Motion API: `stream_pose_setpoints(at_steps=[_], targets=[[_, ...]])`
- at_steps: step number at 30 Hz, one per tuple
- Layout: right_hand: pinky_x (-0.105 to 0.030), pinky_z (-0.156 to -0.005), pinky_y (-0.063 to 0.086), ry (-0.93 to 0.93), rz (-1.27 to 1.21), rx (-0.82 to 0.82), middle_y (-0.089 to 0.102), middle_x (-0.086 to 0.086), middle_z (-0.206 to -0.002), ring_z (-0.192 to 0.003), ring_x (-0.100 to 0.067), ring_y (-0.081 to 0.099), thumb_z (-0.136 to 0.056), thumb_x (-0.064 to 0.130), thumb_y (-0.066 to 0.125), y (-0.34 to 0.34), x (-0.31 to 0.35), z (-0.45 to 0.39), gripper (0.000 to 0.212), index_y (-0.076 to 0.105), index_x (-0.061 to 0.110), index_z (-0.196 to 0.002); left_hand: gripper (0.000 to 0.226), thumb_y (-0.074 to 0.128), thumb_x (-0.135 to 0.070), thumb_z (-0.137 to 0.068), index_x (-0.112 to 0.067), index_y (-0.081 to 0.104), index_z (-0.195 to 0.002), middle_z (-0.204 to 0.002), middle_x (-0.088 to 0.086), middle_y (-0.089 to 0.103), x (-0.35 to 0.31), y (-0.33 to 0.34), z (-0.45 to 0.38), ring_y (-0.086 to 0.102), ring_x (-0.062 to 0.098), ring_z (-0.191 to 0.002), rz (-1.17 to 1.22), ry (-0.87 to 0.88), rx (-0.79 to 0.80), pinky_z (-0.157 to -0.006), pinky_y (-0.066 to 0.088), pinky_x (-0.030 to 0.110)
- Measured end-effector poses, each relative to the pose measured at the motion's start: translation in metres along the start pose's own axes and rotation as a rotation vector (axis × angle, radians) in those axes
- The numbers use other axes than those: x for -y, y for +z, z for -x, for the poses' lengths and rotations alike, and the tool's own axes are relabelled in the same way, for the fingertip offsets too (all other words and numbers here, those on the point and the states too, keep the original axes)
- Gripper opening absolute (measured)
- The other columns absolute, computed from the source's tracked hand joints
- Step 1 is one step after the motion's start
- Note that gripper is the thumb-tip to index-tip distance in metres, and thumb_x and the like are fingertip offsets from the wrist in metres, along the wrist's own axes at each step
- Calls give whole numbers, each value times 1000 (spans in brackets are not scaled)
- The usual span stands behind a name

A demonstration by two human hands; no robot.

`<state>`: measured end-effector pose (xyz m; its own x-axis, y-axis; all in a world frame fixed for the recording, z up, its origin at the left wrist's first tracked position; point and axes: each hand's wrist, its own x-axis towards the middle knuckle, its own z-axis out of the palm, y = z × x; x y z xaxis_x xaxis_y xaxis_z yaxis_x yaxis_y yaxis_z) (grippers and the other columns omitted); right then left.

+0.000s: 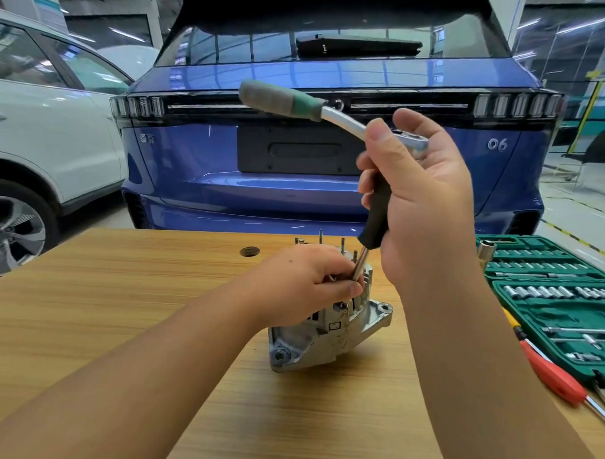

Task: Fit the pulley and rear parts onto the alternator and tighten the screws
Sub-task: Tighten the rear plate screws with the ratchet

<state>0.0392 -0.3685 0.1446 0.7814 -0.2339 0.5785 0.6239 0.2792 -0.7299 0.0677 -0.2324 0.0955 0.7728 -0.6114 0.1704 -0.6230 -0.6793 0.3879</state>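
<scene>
The right hand was raised above the desk, palm turned toward the camera, its fingers curled round the black-sleeved extension bar just beneath the head of a ratchet wrench, with the thumb pointing up beside that head. The forearm rose steeply from the lower right corner of the view. The ratchet's long axis ran from the head at the hand toward ten o'clock, its grey and green handle end hanging free in front of the blue car. The extension bar stood nearly upright, tilted slightly, its bare metal lower end pointing toward seven o'clock and reaching down onto the top of the alternator. The left hand lay knuckles-up on the alternator's top, fingers curled and pinching the bar's lower end; the exact point of contact was hidden by the fingers. The left forearm stretched in from the lower left corner. The alternator stood on the desk near its middle, several thin studs pointing straight up behind the left hand, and mounting ears jutting out toward four and seven o'clock. At three o'clock from it lay an open green socket set, with a red-handled screwdriver along the case's near edge. A white car stood at nine o'clock.
</scene>
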Motion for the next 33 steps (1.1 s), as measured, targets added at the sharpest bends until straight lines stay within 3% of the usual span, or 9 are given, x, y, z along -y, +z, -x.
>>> stream_pose_setpoints(at_steps=[5, 8, 11, 16, 20, 23, 27, 30, 33], targets=[[-21, -58, 47, 65, -117, 67, 70, -5, -82, -63, -11, 59, -92, 19, 69, 0, 4, 2, 22, 59, 18, -112, 15, 55, -42, -99, -46, 58, -85, -87, -15, 58, 4, 0, 1, 55, 3, -81, 44, 14, -8, -74, 50, 32], [-23, -60, 40, 260, -241, 259, 72, -8, -88, -64, -13, 54, -83, 32, 68, -6, 11, -4, 30, 60, 16, -106, 8, 59, -42, -97, -42, 67, -97, -93, -17, 63, 8, 0, 2, 59, 1, -87, 98, -12, -23, -81, 54, 35], [-25, -63, 41, 395, -278, 409, 73, -8, -95, -69, -15, 53, -75, 37, 65, -12, 16, -9, 23, 72, 20, -90, 10, 61, -42, -96, -43, 68, -102, -94, -19, 65, 11, 1, 2, 59, -2, -89, 109, -26, -24, -83, 55, 35], [-25, -70, 45, 522, -405, 369, 69, -6, -98, -76, -14, 55, -74, 28, 61, -13, 17, -13, 31, 56, 16, -103, 11, 62, -40, -96, -43, 70, -103, -95, -24, 67, 15, 1, 2, 62, -5, -90, 135, -39, -35, -82, 55, 30], [-23, -74, 43, 517, -497, 323, 63, 1, -82, -67, -10, 55, -73, 16, 68, -13, 13, -14, 9, 73, 14, -79, 10, 64, -41, -95, -44, 68, -103, -97, -32, 63, 17, 1, 3, 59, -12, -89, 125, -38, -41, -71, 47, 17], [-27, -72, 47, 411, -524, 259, 64, 1, -79, -66, -10, 61, -71, 7, 74, -11, 5, -15, 26, 63, 17, -93, 9, 62, -41, -96, -44, 67, -102, -98, -33, 63, 17, 0, 2, 59, -13, -90, 113, -32, -41, -70, 45, 16], [-42, -73, 52, -145, -126, 44, 58, -5, -88, -77, -23, 58, -88, 1, 67, -2, -16, -14, 22, 56, 20, -91, 13, 55, -45, -99, -42, 67, -102, -94, -27, 63, 15, 0, 1, 58, -6, -86, 61, -46, -35, -68, 48, 23], [-40, -72, 55, -391, 157, 207, 61, -6, -104, -81, -28, 62, -97, 3, 56, -1, -27, -12, 24, 58, 25, -106, 12, 55, -44, -99, -42, 67, -96, -90, -21, 64, 14, -1, 2, 60, -1, -83, 79, -35, -35, -71, 52, 31], [-30, -69, 50, -293, 29, 414, 62, 1, -98, -77, -18, 57, -97, -5, 34, 0, -26, -14, 51, 66, 33, -109, 11, 58, -40, -98, -43, 66, -90, -96, -18, 62, 12, -2, 2, 60, 2, -89, 91, -3, -49, -84, 54, 38]])
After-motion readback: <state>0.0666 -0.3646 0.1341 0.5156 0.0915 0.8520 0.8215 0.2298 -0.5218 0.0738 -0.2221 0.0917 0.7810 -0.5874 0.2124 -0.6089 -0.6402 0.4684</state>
